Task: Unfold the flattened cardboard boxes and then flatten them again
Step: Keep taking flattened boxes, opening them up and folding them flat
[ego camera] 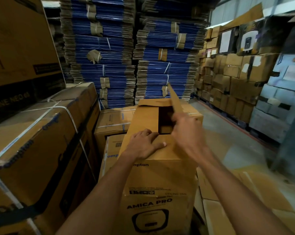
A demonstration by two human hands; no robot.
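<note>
left grip (143, 146), right grip (189, 133) and both forearms (99, 187) bare

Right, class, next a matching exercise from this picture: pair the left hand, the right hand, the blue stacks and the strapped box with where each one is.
Column one:
1 left hand
2 right hand
3 blue stacks
4 strapped box

Column two:
A at the left side of the view
B against the raised flap of the AMICA PRO box
C piled high at the back
D resting on the near top flap

Pairs: 1-D, 2-B, 3-C, 4-A.
</note>
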